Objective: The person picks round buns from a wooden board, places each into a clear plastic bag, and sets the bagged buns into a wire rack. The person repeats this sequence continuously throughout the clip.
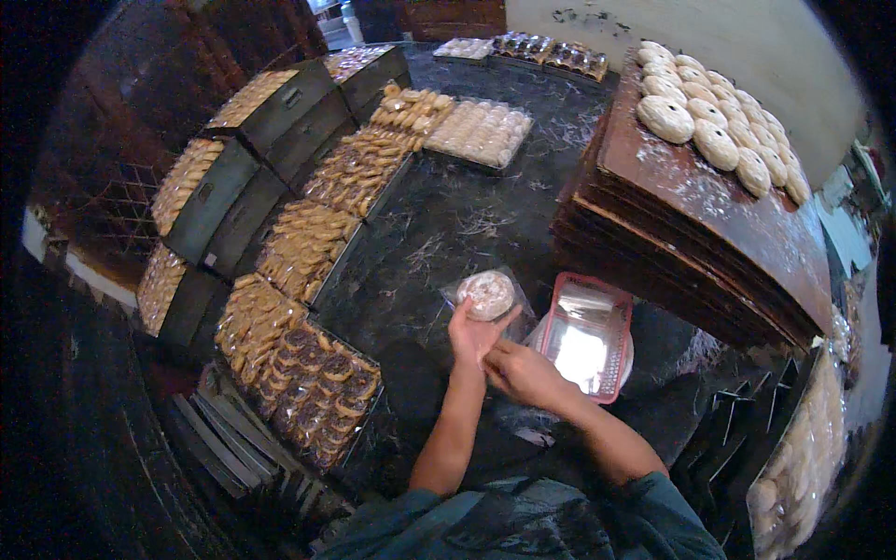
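Note:
A round, flour-dusted bread [485, 295] in a clear plastic bag [519, 297] is at the far end of my left hand [473, 337]. That hand holds it, palm turned up; one finger lies against the bread's near edge and the thumb points right, beside the bag. My right hand [521, 372] is close against the heel of my left hand, its fingers bunched together. Whether its fingertips pinch any plastic is hidden. Just right of both hands stands a pink plastic basket [558, 297], with shiny clear plastic sheets or bags [582, 336] in it.
Trays of baked pastries [308, 245] run along the left, beside stacked dark metal boxes [224, 203]. A tray of pale round pastries [479, 133] lies farther back on the dark tabletop [448, 217]. At right, stacked wooden boards [651, 182] carry floured breads [714, 143].

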Demonstrator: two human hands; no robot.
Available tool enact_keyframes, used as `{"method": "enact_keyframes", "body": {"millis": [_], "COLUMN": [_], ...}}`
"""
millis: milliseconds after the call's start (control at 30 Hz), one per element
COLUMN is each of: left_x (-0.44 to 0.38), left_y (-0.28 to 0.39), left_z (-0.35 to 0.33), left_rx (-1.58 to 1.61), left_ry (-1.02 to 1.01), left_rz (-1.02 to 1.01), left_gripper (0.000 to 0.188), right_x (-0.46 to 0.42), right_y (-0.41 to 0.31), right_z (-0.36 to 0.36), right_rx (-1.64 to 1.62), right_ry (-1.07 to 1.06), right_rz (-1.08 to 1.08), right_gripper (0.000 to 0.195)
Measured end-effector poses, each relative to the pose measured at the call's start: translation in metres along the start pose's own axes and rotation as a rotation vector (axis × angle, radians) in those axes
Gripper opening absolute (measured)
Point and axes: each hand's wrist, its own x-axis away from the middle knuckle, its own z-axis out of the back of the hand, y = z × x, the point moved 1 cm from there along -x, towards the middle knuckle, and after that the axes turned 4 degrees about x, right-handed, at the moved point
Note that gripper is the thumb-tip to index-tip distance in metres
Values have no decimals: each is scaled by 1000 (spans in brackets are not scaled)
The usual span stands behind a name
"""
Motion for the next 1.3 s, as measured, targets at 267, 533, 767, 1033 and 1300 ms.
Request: {"method": "enact_keyframes", "body": {"millis": [267,533,767,1033,1300], "left_x": [26,39,71,108,115], "left_y": [67,12,-68,-197,-238], "left_z": [15,-22,-69,-53,-63], "left_rx": [132,-21,-483,-949,-1122], "left_ry": [-58,-48,-132,-490,-571], "left_rz": [197,277,292,640,469], "left_gripper": [50,53,46,10,17], "right_x": [-3,18,103,286,341], "right_y": [137,32,9,7,35], "right_z": [-6,57,129,66,51], "right_rx": [-416,52,-338,-1246,-578], "right_ry": [140,422,684,1225,1398], "right_rz": [144,51,-290,-886,-894], "right_gripper": [32,39,10,13,12]}}
